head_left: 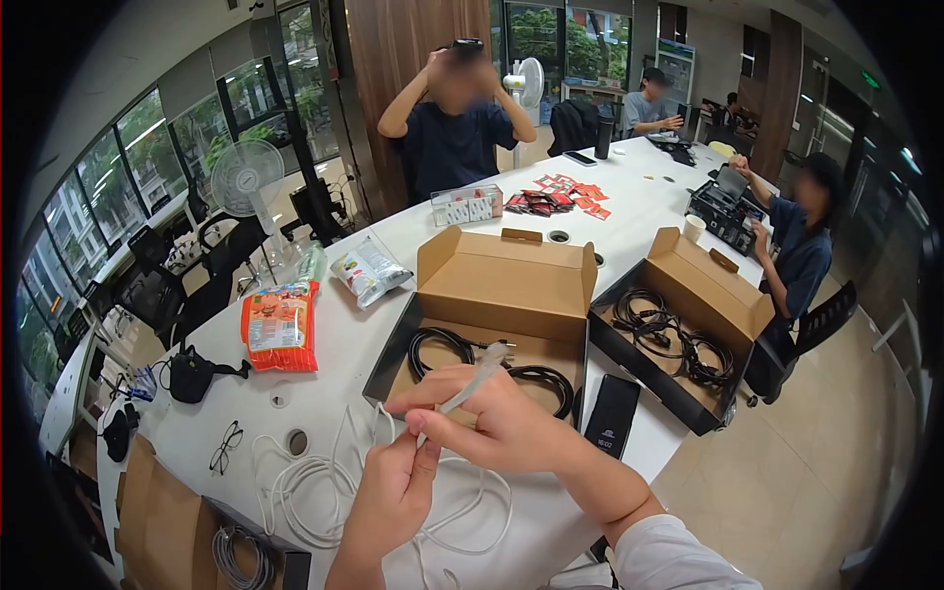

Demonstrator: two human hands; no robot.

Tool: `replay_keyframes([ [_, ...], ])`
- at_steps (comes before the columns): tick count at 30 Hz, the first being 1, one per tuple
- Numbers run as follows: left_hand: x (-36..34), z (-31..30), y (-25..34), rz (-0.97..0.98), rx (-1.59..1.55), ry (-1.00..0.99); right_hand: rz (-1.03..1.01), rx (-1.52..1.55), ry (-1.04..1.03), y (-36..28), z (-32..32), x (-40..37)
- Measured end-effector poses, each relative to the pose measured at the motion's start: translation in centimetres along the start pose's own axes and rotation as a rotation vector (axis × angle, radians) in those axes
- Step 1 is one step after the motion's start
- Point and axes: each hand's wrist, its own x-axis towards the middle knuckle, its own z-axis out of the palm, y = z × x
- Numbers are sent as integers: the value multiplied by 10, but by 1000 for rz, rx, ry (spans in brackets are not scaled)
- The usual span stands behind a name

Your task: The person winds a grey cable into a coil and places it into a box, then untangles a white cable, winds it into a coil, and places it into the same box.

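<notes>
Above the white table, both my hands meet on a white cable [460, 395] with a pale, translucent end that points up and to the right. My left hand [391, 489] pinches it from below. My right hand [501, 418] has its fingers closed around it, just above the left. Loose loops of white cable [305, 497] lie on the table to the left and below my hands. Behind my hands stands an open cardboard box [506, 280] with coiled black cables [441, 344] inside. Part of those cables is hidden by my right hand.
A second open box [669, 398] with black cables and a phone [612, 413] are to the right. Glasses [226, 448], a red snack bag [280, 329] and a box with grey cable [242, 557] lie left. Several people sit around the table [629, 177].
</notes>
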Motion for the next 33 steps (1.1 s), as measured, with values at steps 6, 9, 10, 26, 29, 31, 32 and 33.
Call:
replay_keyframes([
  [6,3,3,0,10,112,-31,105,-92,-56,-4,-2,-1],
  [9,4,3,6,-9,133,-64,105,-62,-52,-2,-1,-2],
  [10,4,4,4,6,141,-69,91,-67,-49,-1,-1,-2],
  [26,3,8,-7,99,302,-98,122,-98,-98,2,1,-2],
  [29,3,8,-7,95,342,-110,109,-99,-85,4,2,-2],
  [31,4,9,-4,82,355,-87,126,-85,-89,2,1,-1],
  [32,3,9,-2,74,362,-75,135,-78,-92,1,1,-1],
  [33,2,9,-2,65,372,-76,137,-65,-95,2,2,-1],
])
